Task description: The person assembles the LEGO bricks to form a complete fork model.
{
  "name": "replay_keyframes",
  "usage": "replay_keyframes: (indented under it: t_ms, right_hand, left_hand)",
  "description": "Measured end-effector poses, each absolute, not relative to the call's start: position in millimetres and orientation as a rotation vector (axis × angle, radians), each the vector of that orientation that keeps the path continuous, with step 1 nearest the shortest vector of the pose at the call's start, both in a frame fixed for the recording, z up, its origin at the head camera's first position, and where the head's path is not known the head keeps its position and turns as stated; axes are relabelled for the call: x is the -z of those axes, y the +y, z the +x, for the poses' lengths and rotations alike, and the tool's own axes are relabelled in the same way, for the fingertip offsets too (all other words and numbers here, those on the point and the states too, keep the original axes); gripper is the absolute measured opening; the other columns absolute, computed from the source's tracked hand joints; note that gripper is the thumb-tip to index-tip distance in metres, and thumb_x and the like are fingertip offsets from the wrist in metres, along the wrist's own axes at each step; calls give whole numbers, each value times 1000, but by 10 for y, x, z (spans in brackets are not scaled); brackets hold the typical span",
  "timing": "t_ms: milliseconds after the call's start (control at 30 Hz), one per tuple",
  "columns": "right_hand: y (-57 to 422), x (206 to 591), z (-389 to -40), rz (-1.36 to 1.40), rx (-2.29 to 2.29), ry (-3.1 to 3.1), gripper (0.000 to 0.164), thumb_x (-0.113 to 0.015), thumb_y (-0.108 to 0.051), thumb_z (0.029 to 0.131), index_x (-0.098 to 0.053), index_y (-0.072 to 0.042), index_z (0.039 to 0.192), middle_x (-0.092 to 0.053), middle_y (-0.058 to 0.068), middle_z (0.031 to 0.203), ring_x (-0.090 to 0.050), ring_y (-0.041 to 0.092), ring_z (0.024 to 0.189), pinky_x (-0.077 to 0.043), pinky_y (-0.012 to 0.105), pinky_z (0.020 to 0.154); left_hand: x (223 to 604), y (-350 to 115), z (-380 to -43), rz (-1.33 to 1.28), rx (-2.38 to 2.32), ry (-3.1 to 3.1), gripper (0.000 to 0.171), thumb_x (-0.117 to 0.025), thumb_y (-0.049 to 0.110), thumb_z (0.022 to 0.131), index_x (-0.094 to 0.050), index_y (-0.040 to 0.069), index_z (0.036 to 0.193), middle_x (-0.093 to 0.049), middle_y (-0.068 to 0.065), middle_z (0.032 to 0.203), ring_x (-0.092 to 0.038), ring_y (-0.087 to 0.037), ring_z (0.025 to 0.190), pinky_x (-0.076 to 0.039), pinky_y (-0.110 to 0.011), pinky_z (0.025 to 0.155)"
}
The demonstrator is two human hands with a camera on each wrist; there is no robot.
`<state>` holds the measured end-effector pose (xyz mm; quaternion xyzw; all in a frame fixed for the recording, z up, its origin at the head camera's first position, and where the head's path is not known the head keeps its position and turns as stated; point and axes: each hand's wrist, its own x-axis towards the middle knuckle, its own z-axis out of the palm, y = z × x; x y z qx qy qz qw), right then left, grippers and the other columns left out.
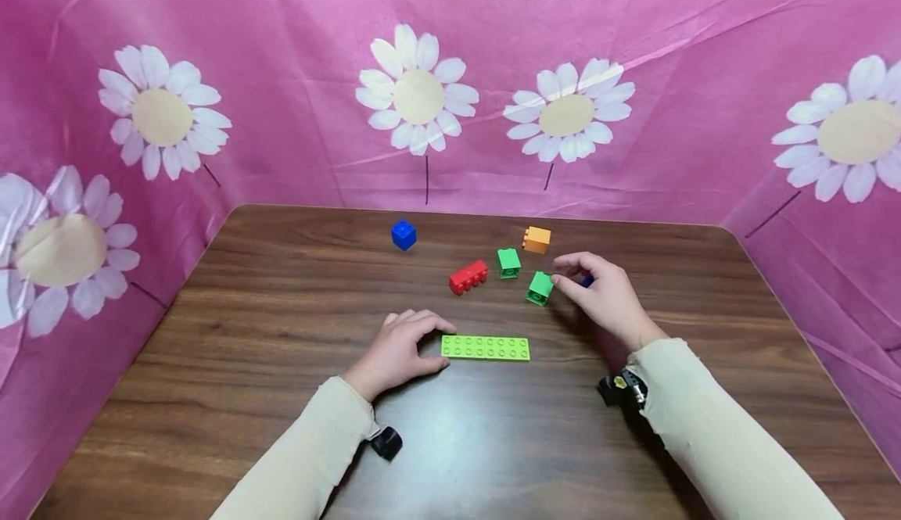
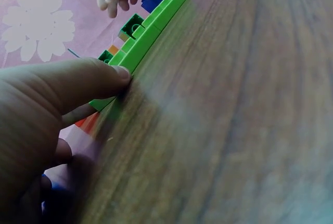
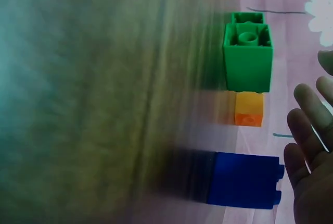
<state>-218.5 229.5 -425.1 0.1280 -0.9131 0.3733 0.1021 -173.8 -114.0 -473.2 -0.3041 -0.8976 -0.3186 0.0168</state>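
Observation:
A long lime-green toy brick plate [image 1: 486, 348] lies studs up near the table's middle. My left hand [image 1: 404, 348] pinches its left end, thumb [image 2: 112, 78] on the near side and a finger on the far side. Over the table to the right, my right hand [image 1: 601, 297] hovers with loosely bent, parted fingers and holds nothing. Just left of its fingertips is a green brick [image 1: 540, 288], lying with its hollow underside showing. Under that hand stands a blue brick [image 3: 244, 179], mostly hidden in the head view.
Beyond lie a second green brick [image 1: 508, 263], a red brick [image 1: 468, 277] on its side and an orange brick [image 1: 536, 239]. Farther left, near the back edge, is another blue brick [image 1: 403, 234]. A pink flowered cloth [image 1: 296, 113] hangs behind the wooden table [image 1: 281, 293].

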Motion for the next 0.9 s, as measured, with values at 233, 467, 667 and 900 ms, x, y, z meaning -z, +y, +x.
replay_keyframes:
  t_ms: [233, 467, 667, 900]
  right_hand:
    - [2262, 4228, -2438, 381, -1128, -2767, 29, -71, -22, 95, -68, -5, 118, -70, 10, 109, -64, 26, 99, -52, 45, 88]
    - [2342, 4218, -2685, 320, -1115, -2851, 35, -69, -29, 96, -65, -7, 123, -69, 10, 114, -62, 26, 95, -49, 42, 82]
    - [2375, 4200, -2883, 287, -1071, -2910, 44, -69, -25, 95, -59, -2, 132, -65, 20, 119, -63, 35, 103, -49, 51, 91]
    - [2304, 4204, -3195, 378, -1030, -3074, 93, -74, -28, 91, -17, 2, 158, -37, 30, 151, -46, 47, 130, -34, 60, 109]
  left_hand:
    - [4725, -1149, -1751, -959, 995, -2797, 41, -84, 30, 81, -69, 25, 119, -67, 12, 117, -59, -12, 110, -37, -36, 85]
    - [4713, -1144, -1747, -964, 970, -2810, 41, -84, 32, 81, -69, 25, 119, -67, 12, 117, -59, -11, 111, -37, -35, 86]
    - [4721, -1139, -1784, -972, 935, -2830, 41, -83, 35, 82, -69, 26, 119, -66, 12, 118, -58, -10, 112, -36, -35, 86]
    - [4719, -1170, -1787, -937, 938, -2882, 40, -82, 37, 83, -69, 28, 120, -66, 13, 119, -57, -10, 113, -35, -34, 89]
